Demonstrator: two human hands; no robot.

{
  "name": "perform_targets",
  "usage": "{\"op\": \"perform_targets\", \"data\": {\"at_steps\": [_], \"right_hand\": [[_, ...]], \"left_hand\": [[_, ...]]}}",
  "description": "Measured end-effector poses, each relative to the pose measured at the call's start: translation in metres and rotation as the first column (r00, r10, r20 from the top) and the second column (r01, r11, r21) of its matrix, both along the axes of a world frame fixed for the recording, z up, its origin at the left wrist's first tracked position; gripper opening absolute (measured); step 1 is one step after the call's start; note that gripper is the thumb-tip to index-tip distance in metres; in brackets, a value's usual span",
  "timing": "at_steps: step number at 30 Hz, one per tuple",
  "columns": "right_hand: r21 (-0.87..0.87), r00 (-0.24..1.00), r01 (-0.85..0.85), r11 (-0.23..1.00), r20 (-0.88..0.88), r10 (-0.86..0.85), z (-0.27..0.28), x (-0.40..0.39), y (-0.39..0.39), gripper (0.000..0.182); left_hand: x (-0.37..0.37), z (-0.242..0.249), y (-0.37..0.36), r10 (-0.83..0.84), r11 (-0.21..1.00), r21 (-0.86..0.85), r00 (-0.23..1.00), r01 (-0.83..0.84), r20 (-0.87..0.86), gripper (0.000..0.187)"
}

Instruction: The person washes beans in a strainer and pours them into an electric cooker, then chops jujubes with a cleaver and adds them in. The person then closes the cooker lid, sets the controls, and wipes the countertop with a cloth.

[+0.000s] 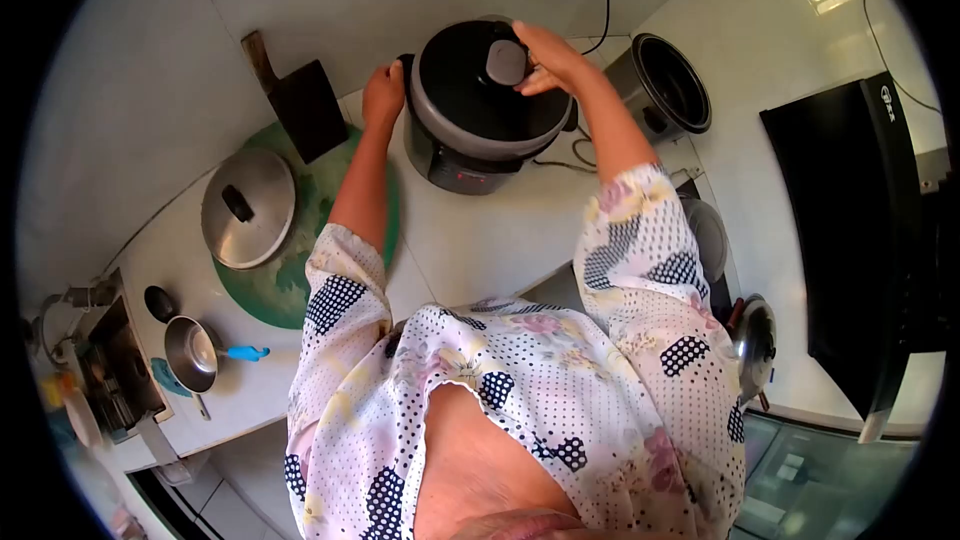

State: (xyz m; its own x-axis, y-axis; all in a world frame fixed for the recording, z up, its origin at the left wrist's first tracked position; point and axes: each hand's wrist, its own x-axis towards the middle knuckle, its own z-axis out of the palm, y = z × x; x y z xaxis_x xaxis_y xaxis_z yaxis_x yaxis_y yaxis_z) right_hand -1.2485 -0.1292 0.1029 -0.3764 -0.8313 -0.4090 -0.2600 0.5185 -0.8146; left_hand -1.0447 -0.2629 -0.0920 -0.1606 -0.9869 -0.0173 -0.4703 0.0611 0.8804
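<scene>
A dark electric pressure cooker with a grey rim stands on the white counter, its black lid in place. My left hand is closed at the cooker's left side handle. Around the right side of the round grey lid knob curl the thumb and fingers of my right hand. Small red lights show on the cooker's front panel.
A slow cooker pot stands to the right, a range hood beyond it. At left, a metal lid lies on a round green board; a dark cutting board leans nearby. A small saucepan sits by the sink.
</scene>
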Motion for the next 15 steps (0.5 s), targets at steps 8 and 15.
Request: {"op": "perform_targets", "data": {"at_steps": [8,15], "right_hand": [[-0.358,0.861,0.497,0.790,0.316,-0.399,-0.151,-0.087,0.126,0.027],[-0.230,0.793,0.374,0.899,0.582,-0.181,-0.166,-0.070,0.132,0.037]], "left_hand": [[0.013,0.085,0.058,0.067,0.880,-0.472,0.997,-0.042,0.036,0.047],[-0.074,0.156,0.113,-0.110,0.852,-0.404,0.867,0.334,0.486,0.073]]}}
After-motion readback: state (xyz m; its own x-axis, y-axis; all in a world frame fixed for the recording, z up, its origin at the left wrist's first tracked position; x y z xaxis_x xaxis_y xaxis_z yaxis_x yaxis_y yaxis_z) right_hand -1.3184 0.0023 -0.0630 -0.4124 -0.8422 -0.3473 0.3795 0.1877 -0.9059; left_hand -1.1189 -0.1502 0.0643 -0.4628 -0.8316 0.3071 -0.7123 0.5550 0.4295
